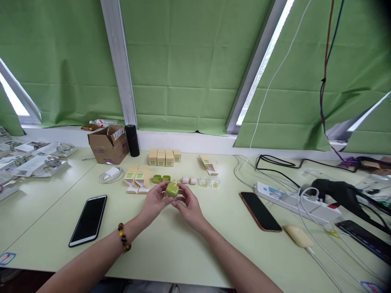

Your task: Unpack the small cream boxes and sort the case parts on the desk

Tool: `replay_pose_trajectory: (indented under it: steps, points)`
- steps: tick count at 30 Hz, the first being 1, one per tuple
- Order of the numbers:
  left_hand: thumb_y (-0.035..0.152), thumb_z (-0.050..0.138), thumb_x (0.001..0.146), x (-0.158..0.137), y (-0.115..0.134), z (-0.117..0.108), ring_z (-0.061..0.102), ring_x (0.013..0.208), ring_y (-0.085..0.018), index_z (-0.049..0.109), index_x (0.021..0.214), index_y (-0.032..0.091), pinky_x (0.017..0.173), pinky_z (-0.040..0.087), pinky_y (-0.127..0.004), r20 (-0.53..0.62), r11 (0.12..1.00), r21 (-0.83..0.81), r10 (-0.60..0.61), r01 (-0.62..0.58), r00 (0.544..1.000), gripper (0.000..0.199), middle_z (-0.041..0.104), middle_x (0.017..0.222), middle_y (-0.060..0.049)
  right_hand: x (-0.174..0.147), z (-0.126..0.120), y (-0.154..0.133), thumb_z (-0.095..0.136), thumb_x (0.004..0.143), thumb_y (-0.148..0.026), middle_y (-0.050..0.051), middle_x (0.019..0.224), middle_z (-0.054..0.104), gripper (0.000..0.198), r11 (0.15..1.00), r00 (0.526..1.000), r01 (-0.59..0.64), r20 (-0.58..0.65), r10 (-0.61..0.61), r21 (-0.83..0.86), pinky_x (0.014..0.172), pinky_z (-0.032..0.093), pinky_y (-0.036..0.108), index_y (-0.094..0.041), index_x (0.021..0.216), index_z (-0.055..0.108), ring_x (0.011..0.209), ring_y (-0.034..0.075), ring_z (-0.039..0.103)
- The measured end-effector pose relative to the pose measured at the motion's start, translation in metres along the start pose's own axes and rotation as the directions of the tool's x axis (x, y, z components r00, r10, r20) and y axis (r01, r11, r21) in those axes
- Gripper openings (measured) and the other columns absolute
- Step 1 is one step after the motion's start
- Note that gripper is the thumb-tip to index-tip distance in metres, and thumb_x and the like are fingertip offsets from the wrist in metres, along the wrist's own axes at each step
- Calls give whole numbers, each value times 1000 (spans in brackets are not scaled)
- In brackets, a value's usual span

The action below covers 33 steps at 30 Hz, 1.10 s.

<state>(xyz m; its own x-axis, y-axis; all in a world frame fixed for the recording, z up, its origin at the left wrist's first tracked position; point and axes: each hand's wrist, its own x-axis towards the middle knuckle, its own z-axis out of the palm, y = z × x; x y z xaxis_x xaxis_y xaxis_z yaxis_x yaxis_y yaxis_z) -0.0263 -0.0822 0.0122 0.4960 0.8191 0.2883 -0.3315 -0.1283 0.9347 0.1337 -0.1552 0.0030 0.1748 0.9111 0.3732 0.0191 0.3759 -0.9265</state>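
Observation:
A small green case (172, 189) with rounded corners is held between my two hands, above the middle of the table. My left hand (155, 200) grips its left side, and my right hand (190, 205) closes on its right side. Just beyond it lie an open green case (161, 178), two small pink pieces (189, 180) and clear plastic pieces (209, 182) with yellow bits inside. To the left are opened tan cartons (139, 179) with green labels. Several closed tan boxes (161, 158) stand in a row behind, and another opened carton (209, 165) lies to their right.
A phone (88, 221) lies at left, another phone (260, 211) at right. Beyond are a white charger (111, 173), a cardboard box (108, 144) and a black cylinder (132, 141). A power strip (296, 203) with tangled cables and a beige mouse-shaped device (298, 236) occupy the right side.

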Motion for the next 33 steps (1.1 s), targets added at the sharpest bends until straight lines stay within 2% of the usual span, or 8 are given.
replay_pose_trajectory:
  steps: [6, 9, 12, 15, 19, 23, 29, 33]
  points:
    - [40, 81, 84, -3, 1, 0, 63, 129, -33, 63, 139, 16, 111, 50, -48, 114, 998, 46, -38, 33, 993, 62, 69, 136, -18, -2, 1, 3, 74, 89, -30, 9, 130, 65, 44, 982, 998, 44, -40, -52, -186, 91, 61, 42, -28, 130, 57, 107, 23, 68]
    - [44, 73, 91, -6, 3, 0, 59, 136, -33, 62, 142, 19, 116, 46, -49, 103, 960, 276, 20, -48, 994, 57, 64, 145, -16, -4, 0, 4, 66, 94, -26, 10, 132, 63, 42, 954, 991, 127, -4, -133, -273, 97, 60, 45, -28, 133, 53, 114, 24, 66]
    - [44, 67, 95, -8, 6, 1, 56, 139, -30, 66, 139, 22, 120, 42, -48, 36, 844, 520, 128, -128, 991, 49, 64, 146, -13, -6, -1, 2, 62, 94, -20, 12, 136, 57, 46, 891, 965, 257, 56, -255, -374, 103, 57, 48, -27, 137, 50, 124, 27, 60]
    - [43, 63, 97, -10, 8, 2, 63, 131, -29, 69, 135, 22, 115, 47, -45, 20, 792, 588, 189, -164, 982, 44, 70, 138, -12, -8, -1, -2, 59, 93, -16, 14, 138, 53, 53, 812, 934, 352, 114, -339, -465, 109, 53, 54, -28, 143, 46, 132, 30, 54]
    - [43, 64, 96, -12, 8, 5, 73, 102, -28, 79, 117, 20, 90, 56, -36, -48, 862, 494, 158, -114, 986, 35, 76, 125, -12, -11, 0, -5, 57, 96, -19, 16, 140, 52, 56, 781, 926, 373, 145, -349, -501, 111, 50, 59, -30, 150, 45, 135, 33, 51]
    - [44, 68, 93, -13, 10, 8, 71, 82, -24, 81, 114, 18, 71, 54, -30, -128, 920, 390, 90, -33, 988, 36, 79, 120, -10, -10, 2, -5, 63, 96, -26, 16, 141, 55, 57, 775, 926, 373, 149, -348, -510, 112, 47, 62, -30, 150, 48, 134, 36, 51]
    - [50, 70, 91, -6, 9, 3, 72, 95, -27, 82, 109, 19, 83, 57, -33, -234, 942, 336, 73, 10, 970, 37, 81, 106, -7, -8, 4, -6, 65, 94, -25, 14, 137, 60, 53, 770, 934, 344, 109, -341, -537, 110, 47, 61, -30, 145, 51, 130, 35, 53]
    - [56, 74, 86, 5, 9, -6, 72, 92, -25, 79, 106, 15, 85, 63, -41, -328, 998, 6, -56, 61, 943, 46, 78, 104, -10, -7, -5, -1, 67, 92, -26, 15, 138, 59, 56, 821, 965, 245, 45, -260, -516, 108, 49, 57, -26, 145, 48, 127, 34, 57]
